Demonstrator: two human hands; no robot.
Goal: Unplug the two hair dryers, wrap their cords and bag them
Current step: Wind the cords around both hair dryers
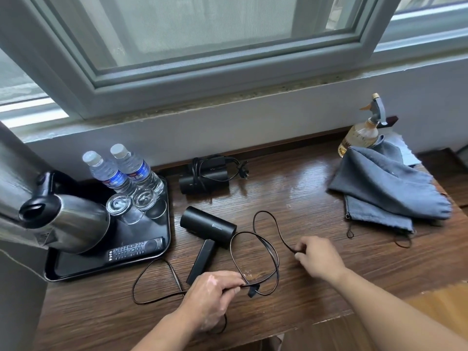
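Black hair dryer lies on wooden desk; left hand and right hand each pinch its loose cord.

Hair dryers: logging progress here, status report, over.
Left grip and right grip each pinch loose black cord of near black hair dryer. Far black hair dryer cord-wrapped, unbagged. Grey cloth bags lie right, nothing in the way.

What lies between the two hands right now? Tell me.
In the head view, only loose loops of the near hair dryer's cord on the bare wooden desk lie between the left hand and right hand.
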